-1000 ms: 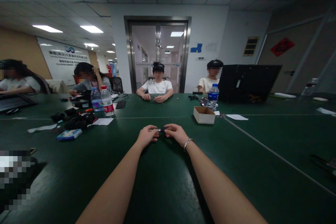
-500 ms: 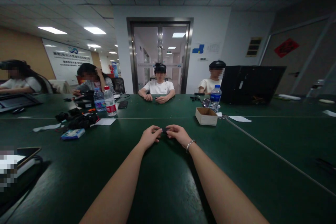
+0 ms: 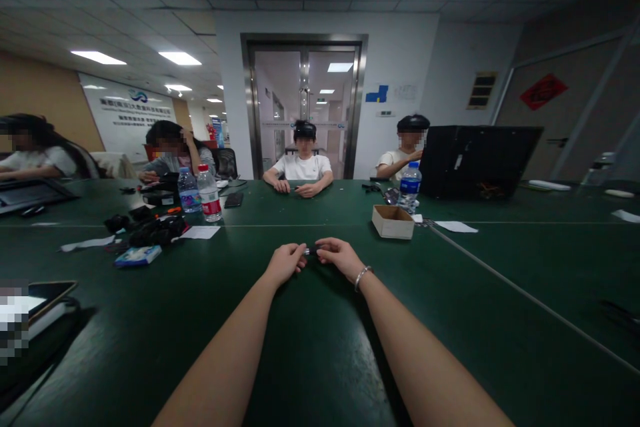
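My left hand (image 3: 286, 261) and my right hand (image 3: 341, 256) meet over the dark green table (image 3: 320, 347), both pinched on a small dark object with a silver end (image 3: 311, 251). The object is too small to name. My fingers are curled round it from both sides, just above the table top. A thin bracelet (image 3: 363, 275) circles my right wrist.
A small open cardboard box (image 3: 393, 221) stands beyond my right hand, a water bottle (image 3: 409, 187) and an open black case (image 3: 477, 160) behind it. Two bottles (image 3: 208, 193), black gear (image 3: 153, 229) and papers lie left. Several people sit around the table.
The camera has shifted slightly to the left and downward. My hands stay together on the small object; the silver end shows again between my fingers.
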{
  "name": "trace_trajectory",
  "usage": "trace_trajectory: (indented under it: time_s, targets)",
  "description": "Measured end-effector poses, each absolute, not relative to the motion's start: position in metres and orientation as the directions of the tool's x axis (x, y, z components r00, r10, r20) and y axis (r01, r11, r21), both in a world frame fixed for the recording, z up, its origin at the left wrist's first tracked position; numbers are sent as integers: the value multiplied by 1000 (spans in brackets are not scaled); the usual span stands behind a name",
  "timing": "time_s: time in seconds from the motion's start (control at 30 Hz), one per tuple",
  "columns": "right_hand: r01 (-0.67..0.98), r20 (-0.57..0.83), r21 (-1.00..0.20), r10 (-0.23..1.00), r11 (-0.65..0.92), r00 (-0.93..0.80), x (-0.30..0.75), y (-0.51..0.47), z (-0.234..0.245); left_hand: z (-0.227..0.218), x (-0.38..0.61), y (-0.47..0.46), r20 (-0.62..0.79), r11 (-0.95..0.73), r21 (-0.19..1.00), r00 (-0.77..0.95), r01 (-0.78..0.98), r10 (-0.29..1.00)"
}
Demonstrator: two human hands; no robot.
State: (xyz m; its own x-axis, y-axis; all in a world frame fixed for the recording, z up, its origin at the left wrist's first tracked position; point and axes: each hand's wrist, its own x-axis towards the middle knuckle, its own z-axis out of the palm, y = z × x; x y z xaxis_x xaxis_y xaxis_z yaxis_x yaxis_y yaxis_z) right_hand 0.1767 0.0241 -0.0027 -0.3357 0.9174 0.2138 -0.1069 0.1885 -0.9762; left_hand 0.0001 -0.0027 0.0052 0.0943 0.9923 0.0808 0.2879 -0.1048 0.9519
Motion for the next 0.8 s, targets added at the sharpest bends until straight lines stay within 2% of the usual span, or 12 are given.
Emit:
trace_trajectory:
  time_s: [0.27,0.47,0.57,0.7,0.8]
  targets:
    - [-109,214,-976,923,188,-321,176,25,-4,-1,-2,-1,185,-211,956,141,205,973]
    - [-104,198,-979,929,173,-312,176,23,-1,-2,-1,4,85,-104,958,85,267,993]
    - [-102,199,-979,928,176,-315,176,22,-1,-2,-2,4,104,-136,953,128,270,986]
    - [-101,216,-976,921,194,-325,176,24,-2,2,-2,-2,176,-201,964,147,173,973]
    - [-97,210,-977,925,189,-318,176,23,-1,5,-1,-5,140,-159,969,111,187,984]
